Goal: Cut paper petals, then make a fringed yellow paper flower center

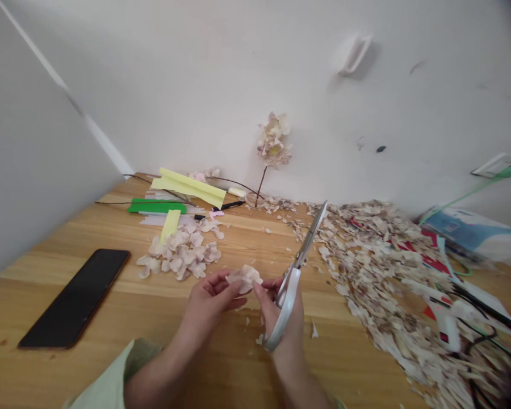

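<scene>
A pale pinkish petal piece [249,275] is pinched between my two hands above the wooden table. My left hand [215,295] grips its left edge with thumb and fingers. At its right edge, the thumb and finger of my right hand [281,318] press together. Hung on that same hand is a pair of scissors [309,238] with pale grey handles, blades pointing up and away. Just beyond my left hand lies a pile of cut petals [187,250]. Small scraps dot the wood around both hands.
A black phone [76,298] lies at left. Behind are yellow paper [191,187], a green strip [156,206] and a finished flower [275,142] upright by the wall. A large heap of petal scraps [378,272] covers the right, with a white glue gun [447,326] and cables.
</scene>
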